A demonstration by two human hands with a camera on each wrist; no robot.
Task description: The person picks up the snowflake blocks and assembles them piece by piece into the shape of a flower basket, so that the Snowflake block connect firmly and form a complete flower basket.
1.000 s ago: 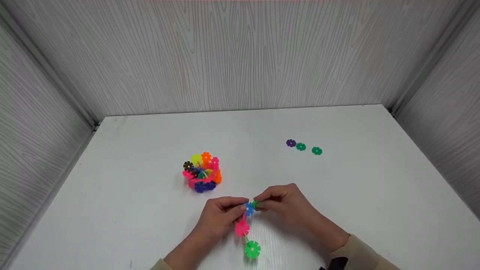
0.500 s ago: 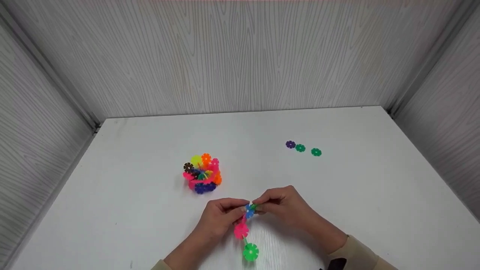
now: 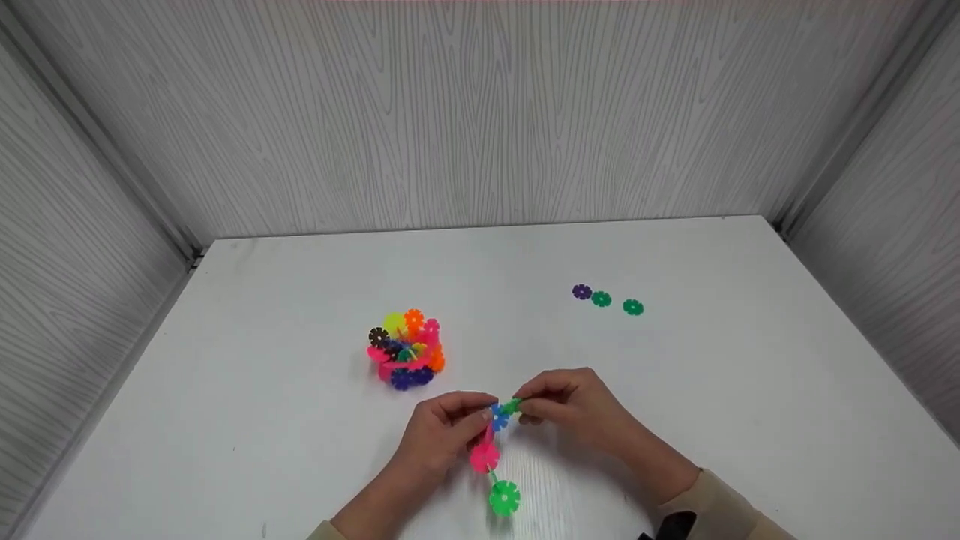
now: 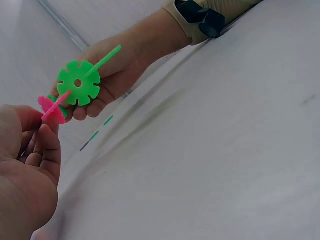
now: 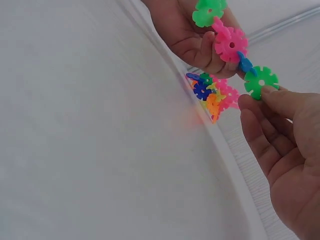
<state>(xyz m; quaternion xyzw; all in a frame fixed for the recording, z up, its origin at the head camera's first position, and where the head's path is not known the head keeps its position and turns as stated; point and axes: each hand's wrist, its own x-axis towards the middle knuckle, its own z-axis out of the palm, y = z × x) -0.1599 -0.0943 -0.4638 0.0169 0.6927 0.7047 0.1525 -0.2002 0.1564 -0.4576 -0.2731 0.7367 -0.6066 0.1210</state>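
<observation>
A short chain of slotted plastic interlocking discs hangs between my hands over the table. My left hand (image 3: 442, 431) pinches it near the blue disc (image 3: 499, 417). Below the fingers dangle a pink disc (image 3: 484, 458) and, lowest, a bright green disc (image 3: 505, 498), linked edge to edge at angles. My right hand (image 3: 577, 403) pinches a green disc (image 5: 261, 82) between thumb and index finger. In the right wrist view this disc meets the blue one at its edge. Fingers hide part of both discs.
A colourful cluster of joined discs (image 3: 409, 352) sits on the white table (image 3: 262, 420), beyond my left hand. Farther back to the right lie a loose purple disc (image 3: 582, 292) and two loose green discs, one of them (image 3: 633, 307) apart. Grey wood-grain panels (image 3: 480, 112) enclose the table.
My right hand has shifted slightly up and right, showing more of the green disc beside the blue one. My left hand keeps its hold; the chain below has swayed slightly.
</observation>
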